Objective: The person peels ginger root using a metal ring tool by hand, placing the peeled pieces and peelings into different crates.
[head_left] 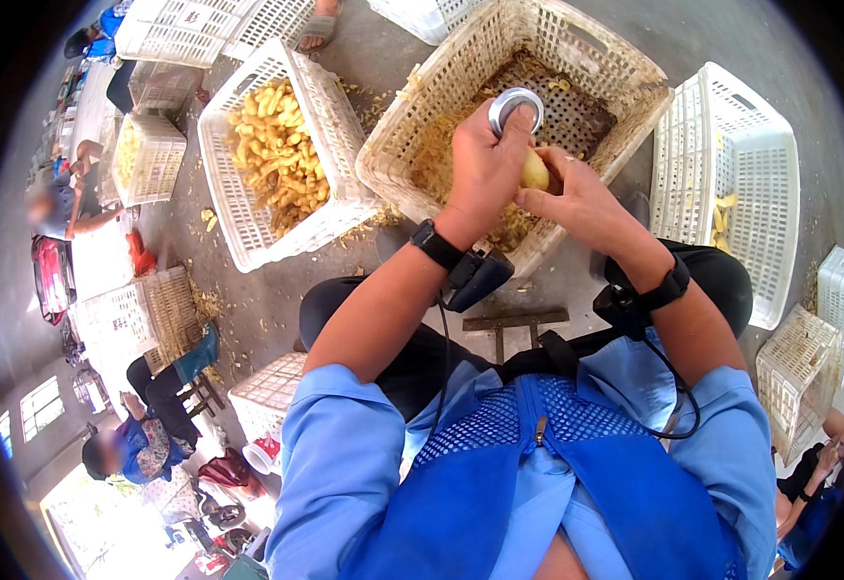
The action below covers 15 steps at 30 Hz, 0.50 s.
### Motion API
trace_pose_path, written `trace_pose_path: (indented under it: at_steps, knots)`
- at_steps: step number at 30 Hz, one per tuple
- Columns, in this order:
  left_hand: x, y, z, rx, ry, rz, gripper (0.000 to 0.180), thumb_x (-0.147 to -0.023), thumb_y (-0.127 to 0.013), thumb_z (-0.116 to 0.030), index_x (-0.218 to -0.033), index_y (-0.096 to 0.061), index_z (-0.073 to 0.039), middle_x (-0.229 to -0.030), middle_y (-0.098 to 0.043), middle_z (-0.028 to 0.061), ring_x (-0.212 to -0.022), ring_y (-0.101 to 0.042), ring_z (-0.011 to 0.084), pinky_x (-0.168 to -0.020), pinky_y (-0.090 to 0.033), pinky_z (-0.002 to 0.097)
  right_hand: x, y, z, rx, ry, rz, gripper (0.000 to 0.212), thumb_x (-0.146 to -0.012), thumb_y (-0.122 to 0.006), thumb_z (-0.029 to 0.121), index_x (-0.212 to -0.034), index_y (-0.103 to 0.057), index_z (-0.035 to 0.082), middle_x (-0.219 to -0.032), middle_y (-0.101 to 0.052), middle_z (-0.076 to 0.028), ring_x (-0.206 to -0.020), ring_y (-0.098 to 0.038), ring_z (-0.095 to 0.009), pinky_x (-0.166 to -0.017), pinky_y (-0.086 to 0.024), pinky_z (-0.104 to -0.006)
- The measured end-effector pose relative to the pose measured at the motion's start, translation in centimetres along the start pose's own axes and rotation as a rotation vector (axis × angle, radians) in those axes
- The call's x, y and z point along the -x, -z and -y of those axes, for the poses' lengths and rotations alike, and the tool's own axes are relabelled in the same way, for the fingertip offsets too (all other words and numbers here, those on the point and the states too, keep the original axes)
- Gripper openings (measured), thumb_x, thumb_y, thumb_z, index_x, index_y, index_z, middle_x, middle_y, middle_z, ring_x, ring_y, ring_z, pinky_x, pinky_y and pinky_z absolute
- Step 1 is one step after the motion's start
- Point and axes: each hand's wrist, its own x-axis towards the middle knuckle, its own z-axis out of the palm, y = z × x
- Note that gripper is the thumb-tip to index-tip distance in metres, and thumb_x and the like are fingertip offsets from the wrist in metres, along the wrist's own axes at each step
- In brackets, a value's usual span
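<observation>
My left hand (480, 164) is closed round a round silver-rimmed tool (516, 108), its thumb lying over the disc; the tool's working part is hidden. Close beside it, my right hand (582, 198) grips a smooth pale-yellow root piece (535, 172), which shows between the two hands. Both hands are over the near part of a dirty white plastic crate (398, 130). Thin yellowish peelings (432, 159) lie inside it, and dark scraps cover part of its perforated bottom.
Left of this crate stands a white crate (345, 106) with many knobbly yellow roots (277, 145). At the right, another white crate (770, 184) holds a few yellow pieces (724, 217). A low wooden stool (514, 319) is between my knees. Other people sit among crates at both sides.
</observation>
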Motion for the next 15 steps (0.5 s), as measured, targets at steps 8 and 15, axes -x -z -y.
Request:
trace_pose_path:
  at_steps: [8,15]
  knots:
    - [-0.1,-0.4,0.5,-0.054,-0.054,0.12,0.021,-0.098,-0.065,-0.02,-0.1,-0.067,0.001,-0.078,-0.066,0.0033,-0.07,-0.056,0.0077,-0.061,-0.049,0.0266,0.3,0.2,0.2,0.052,-0.043,0.034,0.054,-0.081,-0.082,0.024,-0.117,-0.053,-0.005,-0.104,-0.064,-0.01,-0.093,-0.062,-0.013,-0.081,-0.05,-0.0271]
    - [-0.5,0.2,-0.1,-0.082,-0.084,0.102,0.024,-0.095,-0.069,-0.022,-0.101,-0.068,0.001,-0.078,-0.066,0.0054,-0.069,-0.058,0.01,-0.062,-0.05,0.0286,0.8,1.6,1.4,-0.444,-0.257,0.189,0.032,-0.086,-0.074,0.018,-0.105,-0.055,0.001,-0.08,-0.061,-0.003,-0.062,-0.058,-0.007,-0.053,-0.044,-0.0192]
